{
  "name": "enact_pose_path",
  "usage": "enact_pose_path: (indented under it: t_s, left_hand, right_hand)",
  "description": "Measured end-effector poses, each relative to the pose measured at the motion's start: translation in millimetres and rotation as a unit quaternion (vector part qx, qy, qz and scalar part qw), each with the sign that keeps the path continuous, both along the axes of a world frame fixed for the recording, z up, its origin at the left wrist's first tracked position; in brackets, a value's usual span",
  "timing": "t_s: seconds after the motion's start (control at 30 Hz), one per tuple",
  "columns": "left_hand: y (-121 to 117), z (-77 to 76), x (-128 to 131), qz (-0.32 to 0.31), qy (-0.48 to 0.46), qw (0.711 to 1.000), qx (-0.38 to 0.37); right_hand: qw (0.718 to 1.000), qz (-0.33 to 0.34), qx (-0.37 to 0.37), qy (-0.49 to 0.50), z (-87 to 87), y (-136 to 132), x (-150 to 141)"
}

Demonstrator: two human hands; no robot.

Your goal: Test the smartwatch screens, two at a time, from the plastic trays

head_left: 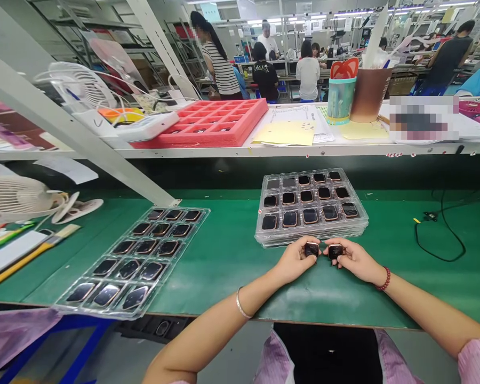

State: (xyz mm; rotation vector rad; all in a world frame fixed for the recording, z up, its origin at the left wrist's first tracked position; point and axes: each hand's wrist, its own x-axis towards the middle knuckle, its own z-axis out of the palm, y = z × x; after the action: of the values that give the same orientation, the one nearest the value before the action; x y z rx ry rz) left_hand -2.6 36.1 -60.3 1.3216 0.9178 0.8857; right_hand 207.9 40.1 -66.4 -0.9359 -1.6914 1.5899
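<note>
Low in the frame, the left hand (296, 261) pinches one smartwatch (311, 249) and the right hand (356, 260) another smartwatch (335, 251), fingers closed on the edges, likely keeping both faces visible.

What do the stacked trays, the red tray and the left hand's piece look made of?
Stacked trays: clear, shiny plastic, judging by transparent, glinting walls.
Red tray: probably matte foam, given its thick, dull walls.
Dark piece: glossy glass or plastic, reflecting light; its coppery rim may be metal.

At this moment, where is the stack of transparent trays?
In the head view, the tray stack stands right of centre on the green table, just beyond the left hand and right hand.
</note>
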Motion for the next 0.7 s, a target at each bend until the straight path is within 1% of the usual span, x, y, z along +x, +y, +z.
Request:
enact_pose_path:
  t_s: [0.17,0.3,0.47,0.63,0.7]
  left_hand:
    - [-0.1,-1.6,0.2,-0.002,-0.004,1.0,-0.014]
    - [-0.1,-1.5,0.1,0.008,0.0,1.0,-0.01]
    - [0.3,-2.7,-0.3,-0.009,-0.011,1.0,-0.01]
    - [-0.2,-2.4,-0.7,0.0,0.014,1.0,-0.006]
    - [-0.3,-1.6,-0.5,-0.004,0.007,1.0,-0.004]
  right_hand:
    - [1.0,-0.005,0.005,-0.004,0.3,-0.4,-0.9]
    - [1.0,0.0,0.009,-0.006,1.2,-1.6,-1.4]
    - [1.0,0.001,0.008,-0.008,-0.7,-0.2,-0.2]
    - [1.0,0.002,0.005,-0.002,-1.9,-0.6,-0.9]
    - [1.0,0.006,0.01,0.0,-1.1,-1.1,-1.0]
